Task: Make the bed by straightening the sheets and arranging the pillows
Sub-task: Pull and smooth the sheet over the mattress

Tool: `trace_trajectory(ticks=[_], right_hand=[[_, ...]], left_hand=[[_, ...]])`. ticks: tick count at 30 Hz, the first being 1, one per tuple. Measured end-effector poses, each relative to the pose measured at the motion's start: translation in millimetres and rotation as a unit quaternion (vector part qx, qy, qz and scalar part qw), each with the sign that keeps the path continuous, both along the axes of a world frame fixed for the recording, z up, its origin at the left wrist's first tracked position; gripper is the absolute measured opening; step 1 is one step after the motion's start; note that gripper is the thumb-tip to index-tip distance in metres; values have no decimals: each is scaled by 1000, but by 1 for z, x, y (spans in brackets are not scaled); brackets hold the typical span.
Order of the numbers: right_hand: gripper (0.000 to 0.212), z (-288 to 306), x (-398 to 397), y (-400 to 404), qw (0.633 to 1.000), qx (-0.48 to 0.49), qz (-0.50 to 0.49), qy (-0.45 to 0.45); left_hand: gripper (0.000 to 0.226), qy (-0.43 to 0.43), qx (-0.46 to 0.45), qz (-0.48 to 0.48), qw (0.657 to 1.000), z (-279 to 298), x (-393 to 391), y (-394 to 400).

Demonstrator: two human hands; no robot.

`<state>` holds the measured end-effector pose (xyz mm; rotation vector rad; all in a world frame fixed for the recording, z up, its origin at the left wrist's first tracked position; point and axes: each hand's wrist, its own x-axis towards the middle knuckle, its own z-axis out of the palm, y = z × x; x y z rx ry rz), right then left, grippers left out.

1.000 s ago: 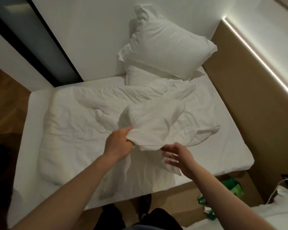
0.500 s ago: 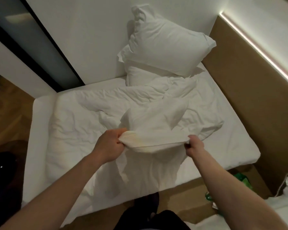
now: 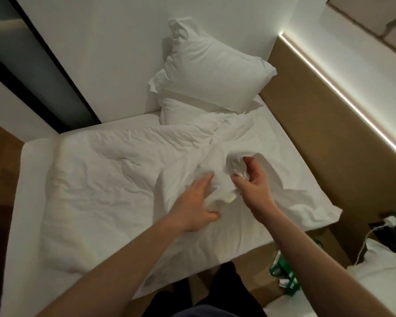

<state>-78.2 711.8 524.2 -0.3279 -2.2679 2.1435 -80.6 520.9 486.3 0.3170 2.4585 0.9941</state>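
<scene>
Straightening step: left hand (image 3: 196,203) presses flat on the duvet (image 3: 114,179), right hand (image 3: 253,179) pinches its bunched fold; next, pull toward 5 o'clock.

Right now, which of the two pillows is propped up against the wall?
The upper pillow, puffed and leaning on the white wall. The lower pillow lies flat beneath it, mostly hidden, with the rumpled duvet reaching its front edge.

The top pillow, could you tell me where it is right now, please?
In the head view, the top pillow leans against the white wall at the bed's far right corner, on a second pillow.
</scene>
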Motion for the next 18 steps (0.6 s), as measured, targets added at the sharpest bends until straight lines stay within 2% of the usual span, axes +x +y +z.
trace_trajectory(ticks=[3,4,6,8,10,11,13,15,17,18], right_hand=[[45,-23,11,27,996,-55,-12,-72],[56,-30,15,42,992,-82,-28,-94],[72,-46,30,74,987,-79,-39,-131],[80,-74,48,104,978,93,15,-184],[88,-108,66,119,926,286,88,-229],[87,-127,71,125,912,322,84,-239],[81,-151,74,138,911,285,-11,-298],[87,-170,65,152,893,262,-61,-361],[97,-188,52,167,881,316,25,-352],[91,-193,44,171,871,345,83,-339]], left_hand=[[35,35,-4,41,999,-4,-18,39],[27,39,-14,63,997,-3,-25,47],[32,31,1,103,994,0,-38,59],[32,32,12,115,993,1,-49,76],[24,42,-7,91,995,0,-55,97],[22,47,-12,85,995,-1,-57,107],[22,48,3,103,994,-2,-61,123],[26,54,18,142,988,1,-68,131],[34,57,35,178,982,7,-74,135],[34,60,42,192,979,11,-77,137]])
